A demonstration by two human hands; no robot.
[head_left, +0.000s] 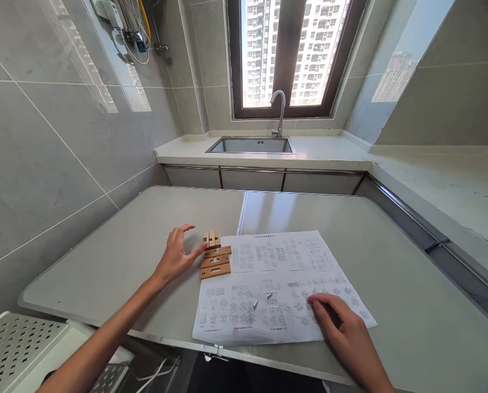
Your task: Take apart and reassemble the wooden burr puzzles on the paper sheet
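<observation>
Left hand (176,252): spread in an open C, thumb and fingers apart, the thumb tip right at the small wooden blocks; whether it touches them is hard to tell
Right hand (344,330): loosely curled, fingertips on the lower right part of the paper sheet; whether it pinches anything cannot be told
Small wooden blocks (212,239): pale, grooved, squared pieces grouped at the far end of the wooden bars
Wooden bars (215,271): three flat, smooth, warm-brown strips with cut-out slots and dark markings, lined up one before another across the left edge of the sheet
Paper sheet (264,278): thin, white, slightly wavy, printed with rows of small grey line diagrams; two dark tick-like marks in its lower half; it lies near the table's front edge
Table (154,229): smooth, pale, faintly glossy, with rounded far corners and a straight seam running from the far edge to beneath the sheet
Beyond the far edge: a metal sink (250,144) and a curved, shiny faucet (280,112) in a white counter (321,144)
Left side: glossy grey wall tiles (43,142) with pale grout
</observation>
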